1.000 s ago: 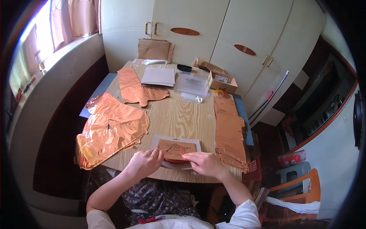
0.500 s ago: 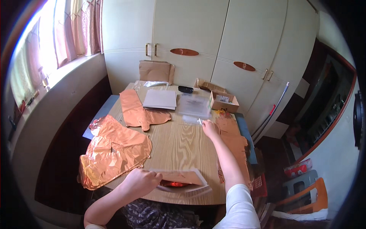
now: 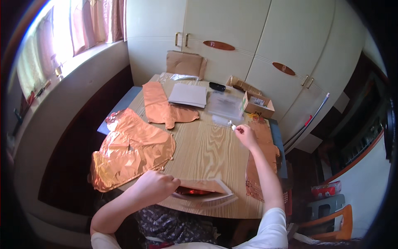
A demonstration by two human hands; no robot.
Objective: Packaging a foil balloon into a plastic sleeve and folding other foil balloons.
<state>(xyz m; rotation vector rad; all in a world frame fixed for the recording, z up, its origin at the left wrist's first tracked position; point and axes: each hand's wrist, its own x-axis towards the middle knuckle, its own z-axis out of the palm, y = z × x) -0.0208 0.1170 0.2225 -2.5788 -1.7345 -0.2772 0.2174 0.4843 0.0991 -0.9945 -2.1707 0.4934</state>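
Fingers of the left hand [image 3: 156,185] are closed on the left end of a packet [image 3: 207,186] at 6 o'clock on the table [image 3: 207,151], taking 12 as toward the cupboard [image 3: 219,23]. Shiny red shows inside the packet. At about 2 o'clock, the right hand's [image 3: 246,135] fingers pinch a small white piece [image 3: 233,126]; whether it touches the small bag [image 3: 218,120] just beside it, I cannot tell. Crumpled foil [image 3: 139,151] lies at 9, flatter foil [image 3: 156,106] at 10 to 11, a foil stack [image 3: 267,137] at 3. White sheets [image 3: 188,93] lie near 12, a large bag [image 3: 225,103] at 1.
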